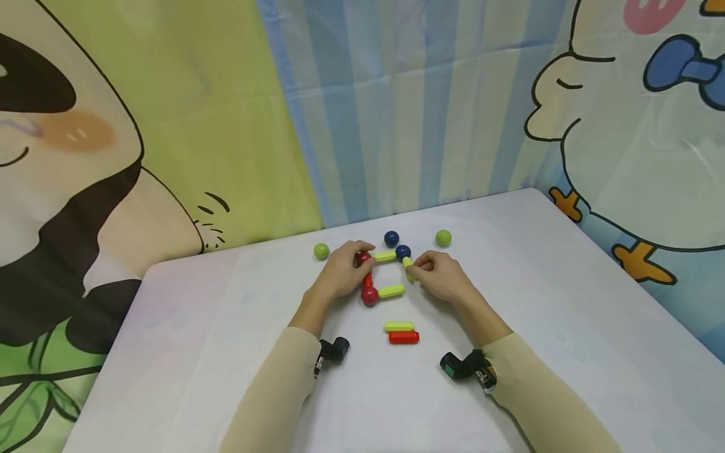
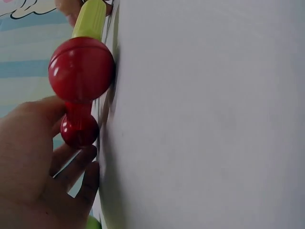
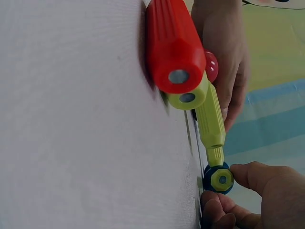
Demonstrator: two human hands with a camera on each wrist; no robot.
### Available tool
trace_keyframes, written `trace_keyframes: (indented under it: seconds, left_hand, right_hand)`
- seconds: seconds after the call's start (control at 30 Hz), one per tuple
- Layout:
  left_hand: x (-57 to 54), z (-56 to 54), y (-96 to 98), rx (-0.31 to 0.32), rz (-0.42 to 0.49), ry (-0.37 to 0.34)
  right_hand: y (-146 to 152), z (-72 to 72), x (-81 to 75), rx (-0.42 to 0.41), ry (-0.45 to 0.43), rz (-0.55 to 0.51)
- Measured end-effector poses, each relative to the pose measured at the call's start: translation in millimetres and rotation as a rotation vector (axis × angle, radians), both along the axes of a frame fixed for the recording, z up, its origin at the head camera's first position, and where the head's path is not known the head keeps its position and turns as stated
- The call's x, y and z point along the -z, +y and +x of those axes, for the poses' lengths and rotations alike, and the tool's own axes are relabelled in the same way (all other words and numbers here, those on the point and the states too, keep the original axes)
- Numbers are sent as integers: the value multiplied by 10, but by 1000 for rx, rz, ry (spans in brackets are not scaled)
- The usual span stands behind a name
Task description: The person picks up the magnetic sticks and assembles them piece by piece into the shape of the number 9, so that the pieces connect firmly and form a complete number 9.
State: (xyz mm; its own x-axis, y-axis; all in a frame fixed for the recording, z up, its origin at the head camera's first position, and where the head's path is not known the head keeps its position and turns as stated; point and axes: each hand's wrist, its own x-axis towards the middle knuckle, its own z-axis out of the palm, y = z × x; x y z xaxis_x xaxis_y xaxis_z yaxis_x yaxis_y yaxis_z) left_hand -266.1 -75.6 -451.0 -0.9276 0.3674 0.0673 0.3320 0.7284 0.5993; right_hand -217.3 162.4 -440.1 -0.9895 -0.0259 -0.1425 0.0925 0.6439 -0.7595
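In the head view, my left hand [image 1: 342, 272] grips the far red ball [image 1: 363, 257], with the thumb beside the red magnetic rod [image 1: 367, 280]. That rod runs to a nearer red ball [image 2: 81, 69], from which a yellow-green rod [image 1: 391, 291] extends rightward. Another yellow-green rod [image 1: 384, 257] links the far red ball to a dark blue ball [image 1: 403, 252]. My right hand [image 1: 443, 277] pinches a third yellow-green rod [image 1: 407, 265] attached to this blue ball. The pinched rod's metal-tipped end [image 3: 222, 180] faces the right wrist camera.
Nearer me lie a loose yellow-green rod [image 1: 399, 326] and a loose red rod [image 1: 404, 338], side by side. Behind the frame sit a loose blue ball [image 1: 391, 238] and two green balls [image 1: 321, 251], one on each side. The white table [image 1: 215, 352] meets a printed curtain.
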Motion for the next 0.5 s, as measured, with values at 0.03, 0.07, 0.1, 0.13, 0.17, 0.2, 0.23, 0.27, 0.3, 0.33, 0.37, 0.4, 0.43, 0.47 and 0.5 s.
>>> trace_keyframes:
  seconds: [0.03, 0.07, 0.1, 0.13, 0.17, 0.2, 0.23, 0.27, 0.3, 0.33, 0.37, 0.4, 0.43, 0.47, 0.5]
  left_hand:
    - [-3, 12, -27, 9, -2, 0]
    - [-8, 29, -51, 16, -4, -2]
    - [-10, 45, -74, 23, -7, -2]
    - [-12, 61, -95, 32, -9, -3]
    - [-18, 82, -115, 37, -8, -6]
    - [-24, 105, -135, 38, -9, -8]
    - [-29, 125, -151, 41, -5, -7]
    - [-32, 142, -164, 42, -2, -5]
    - [-33, 155, -174, 47, 1, -1]
    - [-36, 168, -180, 52, 8, 2]
    - [-38, 182, -184, 56, 12, 6]
    - [-37, 195, -186, 60, 15, 11]
    - [-38, 210, -185, 65, 15, 12]
    - [-37, 224, -184, 72, 13, 13]
    - [-36, 239, -182, 80, 7, 14]
  right_hand:
    - [5, -5, 4, -7, 1, 3]
    - [10, -10, 6, -14, 1, 8]
    - [15, -15, 5, -20, 0, 13]
    - [21, -23, 4, -28, 0, 19]
    - [26, -36, 2, -42, 5, 27]
    - [29, -49, -5, -56, 10, 34]
    - [32, -65, -12, -67, 16, 41]
    - [34, -82, -24, -79, 22, 51]
    - [39, -103, -33, -90, 27, 60]
    - [46, -127, -37, -102, 31, 71]
    - [54, -151, -41, -111, 32, 79]
    - [61, -172, -44, -114, 29, 88]
    - [73, -196, -44, -117, 26, 96]
    - [85, -220, -41, -118, 24, 106]
    - [100, -242, -38, -117, 19, 114]
